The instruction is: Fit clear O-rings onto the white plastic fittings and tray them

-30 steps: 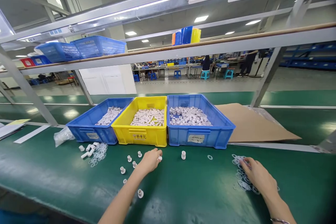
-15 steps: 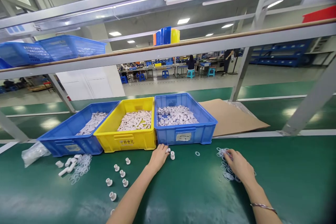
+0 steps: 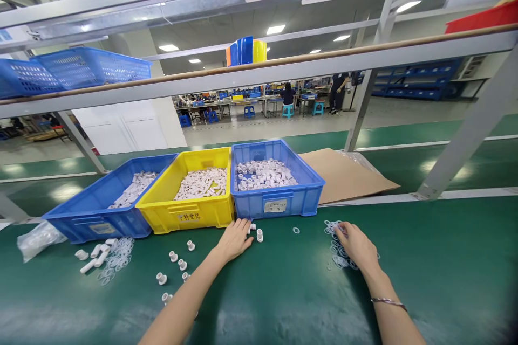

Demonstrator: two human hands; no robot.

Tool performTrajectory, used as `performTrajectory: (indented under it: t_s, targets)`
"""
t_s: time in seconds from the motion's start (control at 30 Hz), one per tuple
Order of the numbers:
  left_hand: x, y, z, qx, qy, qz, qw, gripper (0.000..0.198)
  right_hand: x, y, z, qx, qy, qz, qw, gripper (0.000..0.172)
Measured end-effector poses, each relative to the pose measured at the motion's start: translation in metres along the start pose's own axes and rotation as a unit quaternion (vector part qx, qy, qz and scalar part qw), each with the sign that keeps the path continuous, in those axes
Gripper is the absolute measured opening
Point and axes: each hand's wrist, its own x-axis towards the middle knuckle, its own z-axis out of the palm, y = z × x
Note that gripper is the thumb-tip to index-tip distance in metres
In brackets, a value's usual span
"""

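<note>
My left hand (image 3: 234, 238) lies on the green bench top with its fingers stretched forward, just under the front of the right blue bin (image 3: 279, 206). Its fingertips touch a small white fitting (image 3: 252, 226); a second fitting (image 3: 259, 235) stands right beside it. My right hand (image 3: 356, 245) rests on a heap of clear rings (image 3: 336, 259), fingers bent and pressed together into the rings. One loose ring (image 3: 296, 230) lies between the two hands.
A yellow bin (image 3: 190, 216) and a left blue bin (image 3: 93, 225) also hold white parts. More fittings (image 3: 175, 256) and a second ring heap (image 3: 113, 260) lie at the left, by a plastic bag (image 3: 38, 237). Cardboard (image 3: 348, 175) lies behind; a steel frame stands overhead.
My left hand has travelled right from the yellow bin's front to the right blue bin, bringing a white fitting next to the one standing there. My right hand stayed on the rings.
</note>
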Motion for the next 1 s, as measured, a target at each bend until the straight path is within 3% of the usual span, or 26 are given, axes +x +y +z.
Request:
performTrajectory:
  t_s: [0.3, 0.5, 0.67, 0.87, 1.0]
  targets:
    - [-0.024, -0.005, -0.030, -0.020, 0.020, -0.045, 0.999, 0.049, -0.002, -0.004, -0.003, -0.002, 0.019, -0.010, 1.000, 0.035]
    - [-0.047, 0.002, -0.020, -0.034, -0.013, -0.050, 0.998, 0.032, -0.005, -0.007, -0.001, -0.036, 0.045, -0.034, 0.998, 0.041]
    - [-0.046, 0.008, -0.012, -0.047, -0.013, -0.069, 0.996, 0.011, -0.010, -0.014, -0.004, -0.053, 0.084, -0.036, 0.994, 0.044]
    - [-0.040, 0.006, -0.015, -0.084, -0.002, -0.085, 0.993, 0.014, -0.015, -0.026, -0.023, -0.030, 0.142, -0.037, 0.989, 0.045]
    - [-0.039, 0.004, -0.022, -0.111, 0.000, -0.079, 0.991, 0.023, -0.019, -0.060, -0.041, 0.019, 0.128, -0.112, 0.985, 0.038]
